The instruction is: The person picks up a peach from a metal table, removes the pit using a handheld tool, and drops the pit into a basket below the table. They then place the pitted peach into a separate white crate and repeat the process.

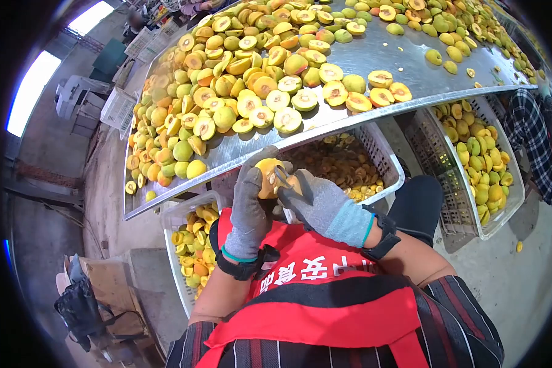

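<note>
our metal table [374, 58], heaped with halved fruit [287, 120]. below its near edge: our crate of brown pieces [389, 175]. before the same edge: our gloved left hand [249, 208] and gloved right hand [328, 205], fingers curled, gripping one orange-yellow fruit [265, 178] between them.

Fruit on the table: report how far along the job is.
Apparently done: opened fruit in the left crate and right crate, brownish scraps or stones in the middle crate. In hand: a yellow fruit piece between left hand and right hand. Remaining: the large heap, many halves showing stones.
</note>
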